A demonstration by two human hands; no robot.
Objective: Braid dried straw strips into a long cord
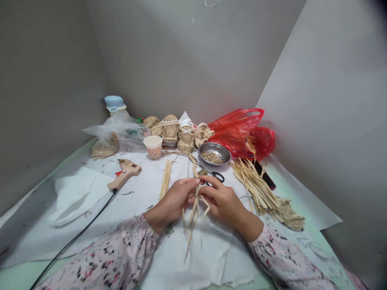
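A pale straw braid (194, 164) runs up from between my hands, and its loose strands (191, 225) hang down below them. My left hand (179, 197) pinches the braid's working end between thumb and fingers. On the other side, my right hand (223, 201) is closed around strands, its fingertips close to the left thumb. Just beyond my right fingers lie scissors (218, 176) with black handles, partly hidden. Flat straw strips (165, 179) rest to the left of my left hand. A bundle of straw (254, 183) lies right of my right hand.
A glue gun (125, 176) with a black cord lies left, near crumpled white paper (80, 189). Behind stand a paper cup (153, 147), a metal bowl (215, 150) of short pieces, several woven straw pieces (171, 128), a red plastic bag (234, 131) and a clear bag (121, 128).
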